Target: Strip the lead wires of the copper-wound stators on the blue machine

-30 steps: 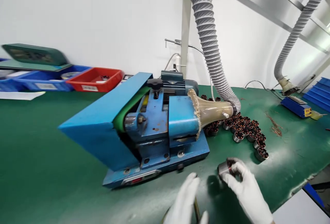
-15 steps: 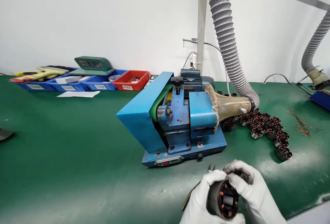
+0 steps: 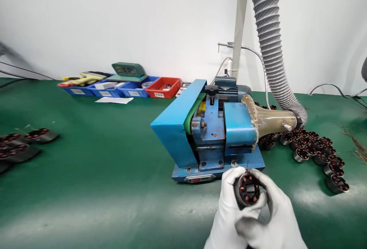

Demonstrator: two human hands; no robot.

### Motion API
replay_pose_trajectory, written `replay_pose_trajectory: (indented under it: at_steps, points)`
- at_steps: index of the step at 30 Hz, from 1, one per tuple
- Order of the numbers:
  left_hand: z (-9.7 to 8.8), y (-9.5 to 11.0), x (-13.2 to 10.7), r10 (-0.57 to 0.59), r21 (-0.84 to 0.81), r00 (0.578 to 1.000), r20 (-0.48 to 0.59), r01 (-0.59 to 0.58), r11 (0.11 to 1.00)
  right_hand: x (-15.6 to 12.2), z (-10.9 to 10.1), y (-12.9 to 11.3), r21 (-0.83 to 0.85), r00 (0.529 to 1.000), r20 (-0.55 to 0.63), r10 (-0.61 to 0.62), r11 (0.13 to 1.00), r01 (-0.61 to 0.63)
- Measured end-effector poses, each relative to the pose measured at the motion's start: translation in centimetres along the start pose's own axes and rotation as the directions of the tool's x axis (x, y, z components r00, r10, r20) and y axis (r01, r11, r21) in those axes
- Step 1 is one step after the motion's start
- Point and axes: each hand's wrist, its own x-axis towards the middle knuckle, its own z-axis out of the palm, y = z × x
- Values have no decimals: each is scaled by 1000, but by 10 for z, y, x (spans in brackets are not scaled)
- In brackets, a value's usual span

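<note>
My left hand point(image 3: 229, 207), in a white glove, is closed around a motor stator point(image 3: 249, 189), a steel ring with a black insert and copper windings. The stator's open face is turned toward me. My right hand point(image 3: 272, 211), gloved too with grey-stained fingertips, curls against the stator's right side and top edge. A thin wire end sticks up above the ring. Directly behind my hands stands a blue belt sander point(image 3: 212, 126) with a green belt point(image 3: 191, 117). No cutters show now; a dark bit at the bottom edge under my hands cannot be made out.
Several stators point(image 3: 315, 146) lie right of the sander, others point(image 3: 20, 146) at the far left. A grey duct hose point(image 3: 269, 31) joins the sander's hood. Blue bins point(image 3: 110, 91), a red bin point(image 3: 163, 86) and a clock point(image 3: 128, 69) line the back. Wire scraps point(image 3: 357, 144) lie right.
My hands have lifted the stator up toward the sander's base. The cutters seen by my left hand have gone from sight. The view has swung left, bringing in the left-hand stators.
</note>
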Motion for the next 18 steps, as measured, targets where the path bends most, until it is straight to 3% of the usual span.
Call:
replay_pose_trajectory:
  at_steps: [4,9,12,18]
  points:
    - [11,-1,17,-240,-263,969,-51,219,940,14,27,3,-270,997,-68,21,962,-39]
    - [25,-2,36,-359,-580,932,-46,268,769,39,30,4,-288,999,-41,12,957,-23]
    - [30,0,40,-380,-619,925,-29,282,733,45,29,3,-271,999,-24,23,962,-29]
    - [39,1,40,-398,-573,916,-52,299,763,49,23,-2,-260,998,-27,61,963,-66]
